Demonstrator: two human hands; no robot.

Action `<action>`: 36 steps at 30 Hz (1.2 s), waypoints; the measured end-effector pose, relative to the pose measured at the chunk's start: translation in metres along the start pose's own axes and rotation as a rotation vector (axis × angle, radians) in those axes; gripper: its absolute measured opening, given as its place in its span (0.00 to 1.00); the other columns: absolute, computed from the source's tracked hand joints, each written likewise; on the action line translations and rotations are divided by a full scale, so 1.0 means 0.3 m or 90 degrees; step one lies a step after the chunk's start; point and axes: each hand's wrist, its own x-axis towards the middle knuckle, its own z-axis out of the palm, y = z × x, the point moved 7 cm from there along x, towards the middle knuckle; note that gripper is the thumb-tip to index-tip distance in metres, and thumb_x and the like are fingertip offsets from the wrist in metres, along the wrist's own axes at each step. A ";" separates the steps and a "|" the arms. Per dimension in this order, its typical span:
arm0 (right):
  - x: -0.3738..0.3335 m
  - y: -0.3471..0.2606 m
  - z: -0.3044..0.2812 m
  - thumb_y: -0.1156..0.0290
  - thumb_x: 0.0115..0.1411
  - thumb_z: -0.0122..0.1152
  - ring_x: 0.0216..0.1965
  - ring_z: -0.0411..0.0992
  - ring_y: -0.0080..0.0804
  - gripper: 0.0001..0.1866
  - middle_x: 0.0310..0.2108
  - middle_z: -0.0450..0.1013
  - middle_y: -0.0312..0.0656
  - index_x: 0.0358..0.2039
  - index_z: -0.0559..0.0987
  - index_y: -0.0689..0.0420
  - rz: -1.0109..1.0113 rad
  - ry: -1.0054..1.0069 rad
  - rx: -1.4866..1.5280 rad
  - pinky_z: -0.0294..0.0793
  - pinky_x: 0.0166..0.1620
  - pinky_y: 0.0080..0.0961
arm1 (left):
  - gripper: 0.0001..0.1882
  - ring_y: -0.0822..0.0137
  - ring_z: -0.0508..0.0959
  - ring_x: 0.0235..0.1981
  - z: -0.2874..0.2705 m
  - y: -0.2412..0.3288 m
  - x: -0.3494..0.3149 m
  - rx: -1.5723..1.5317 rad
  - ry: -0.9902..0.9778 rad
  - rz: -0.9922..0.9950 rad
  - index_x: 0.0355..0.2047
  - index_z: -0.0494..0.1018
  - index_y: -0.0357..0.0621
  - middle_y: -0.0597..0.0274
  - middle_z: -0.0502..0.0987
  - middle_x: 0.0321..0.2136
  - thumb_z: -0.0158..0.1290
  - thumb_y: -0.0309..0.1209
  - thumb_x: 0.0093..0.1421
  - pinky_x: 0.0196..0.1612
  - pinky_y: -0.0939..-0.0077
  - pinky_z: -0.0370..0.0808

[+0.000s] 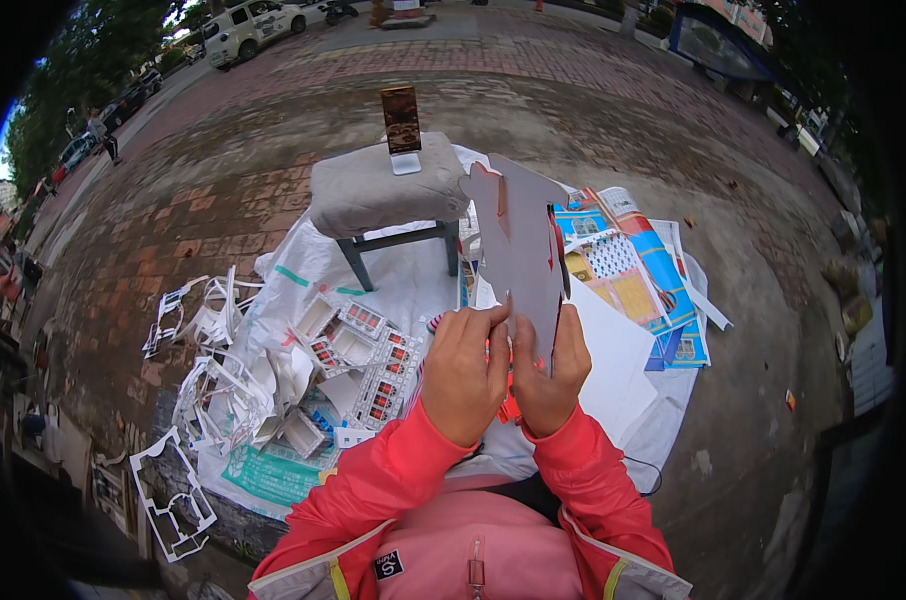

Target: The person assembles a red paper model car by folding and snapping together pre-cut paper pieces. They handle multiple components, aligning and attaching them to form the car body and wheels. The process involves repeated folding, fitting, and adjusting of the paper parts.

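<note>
above white sheet (393, 290), both hands gripping grey die-cut card (521, 250)

Both hands, left hand (463, 375) & right hand (551, 370), taken up w/ grey card cutout (521, 250), blocking way fwd. Folded boxes (358, 355) & offcut scraps (213, 385) crowd left side. Stool (378, 190) ahead-left. Printed sheets (628, 275) ahead-right. Bare white sheet (618, 365) just right of right hand: open room.

Red sleeves (373, 490), pink zipped front

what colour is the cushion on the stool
Grey, seen best in the head view: the cushion on the stool.
</note>
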 end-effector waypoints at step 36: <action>-0.062 0.141 0.039 0.79 0.60 0.60 0.37 0.74 0.30 0.12 0.37 0.76 0.45 0.44 0.76 0.67 0.320 0.027 0.272 0.73 0.41 0.26 | 0.09 0.69 0.70 0.22 -0.009 -0.099 0.023 -0.038 0.014 -0.015 0.33 0.78 0.41 0.63 0.74 0.24 0.61 0.22 0.50 0.28 0.76 0.67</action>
